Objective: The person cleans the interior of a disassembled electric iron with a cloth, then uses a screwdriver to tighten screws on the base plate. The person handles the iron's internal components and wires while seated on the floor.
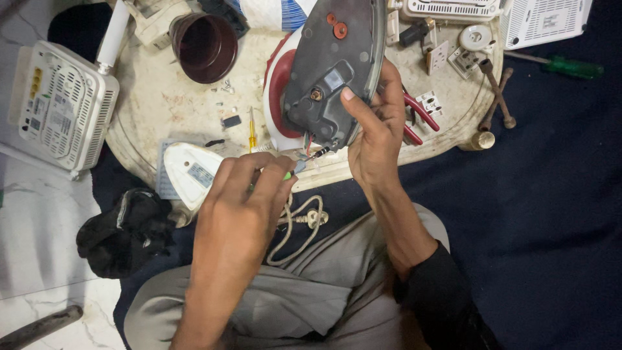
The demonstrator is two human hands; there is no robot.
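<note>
My right hand (376, 133) grips a clothes iron (330, 71) tilted on its side, its dark grey soleplate facing me, with the thumb pressed on the plate. The iron has a white and red body. My left hand (243, 201) is closed around a small green-handled tool (287, 175), whose tip points at the loose wires (317, 150) at the iron's rear end. A white cord with a plug (304, 220) hangs down onto my lap.
The round cream tray table (168, 104) carries a brown cup (204, 46), a yellow screwdriver (252, 129), a white iron cover (191, 172), red-handled pliers (418, 113) and switch parts. A white router (61, 107) lies left, a green screwdriver (570, 67) right, black cloth (123, 230) lower left.
</note>
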